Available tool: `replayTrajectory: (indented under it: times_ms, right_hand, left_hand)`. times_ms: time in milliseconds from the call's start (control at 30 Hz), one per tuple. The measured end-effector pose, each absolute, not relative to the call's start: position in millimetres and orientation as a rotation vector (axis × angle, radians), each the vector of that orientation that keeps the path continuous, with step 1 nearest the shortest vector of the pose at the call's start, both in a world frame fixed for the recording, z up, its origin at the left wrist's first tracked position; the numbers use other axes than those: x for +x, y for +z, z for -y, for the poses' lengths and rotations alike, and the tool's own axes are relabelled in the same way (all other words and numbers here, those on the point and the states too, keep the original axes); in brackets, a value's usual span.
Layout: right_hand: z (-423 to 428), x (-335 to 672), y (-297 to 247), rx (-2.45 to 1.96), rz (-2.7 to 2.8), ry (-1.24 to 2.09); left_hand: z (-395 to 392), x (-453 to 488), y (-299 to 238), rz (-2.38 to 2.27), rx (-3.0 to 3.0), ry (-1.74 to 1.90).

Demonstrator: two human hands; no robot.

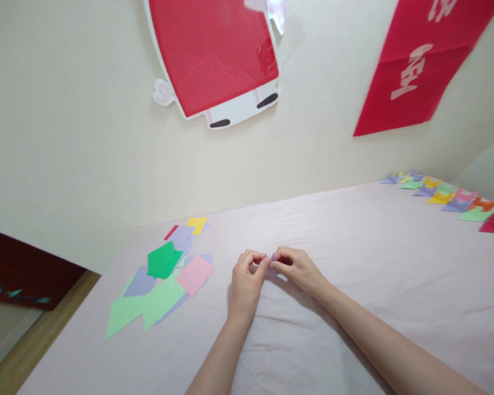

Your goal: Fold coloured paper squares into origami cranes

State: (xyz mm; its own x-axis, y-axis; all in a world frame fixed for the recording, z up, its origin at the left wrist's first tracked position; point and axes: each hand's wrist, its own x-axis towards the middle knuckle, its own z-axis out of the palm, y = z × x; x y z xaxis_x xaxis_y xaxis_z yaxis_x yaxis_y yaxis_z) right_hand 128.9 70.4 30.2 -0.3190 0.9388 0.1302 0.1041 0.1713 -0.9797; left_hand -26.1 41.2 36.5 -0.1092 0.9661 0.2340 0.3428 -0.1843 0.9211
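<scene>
A small piece of purple folded paper point(273, 265) is pinched between my two hands, just above the pale pink sheet point(337, 236). My left hand point(249, 274) grips its left side with thumb and forefinger. On the opposite side, my right hand point(295, 266) pinches it in the same way. Two pointed tips of the paper stick up between the fingers; the rest is mostly hidden by them. To the left lie loose paper squares, among them a pink one point(195, 275), a dark green one point(163, 260) and light green ones point(124, 314).
Rows of folded paper pieces point(456, 204) in several colours stand at the far right. A yellow sheet point(196, 224) lies near the wall point(86, 137) at the back. On the wall hang a red-and-white cutout point(218, 55) and a red banner point(411, 77).
</scene>
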Motion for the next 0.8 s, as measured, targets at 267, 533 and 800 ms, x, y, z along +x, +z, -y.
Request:
replayTrajectory:
  times_ms: [267,533,800]
  right_hand:
    - [-70.2,129.1,34.1,-1.036,1.560,1.338]
    - [-70.2,130.0,38.2,-1.029,1.523,1.395]
    - [-69.7,127.3,36.4,-1.014,1.546,1.424]
  left_hand:
    - [-41.2,-24.3,36.5,-1.424,1.440,1.337]
    - [-44.5,-25.5,28.5,-1.332,1.237,1.326]
    - [-42.2,-19.8,29.2,-1.303,1.220,1.343]
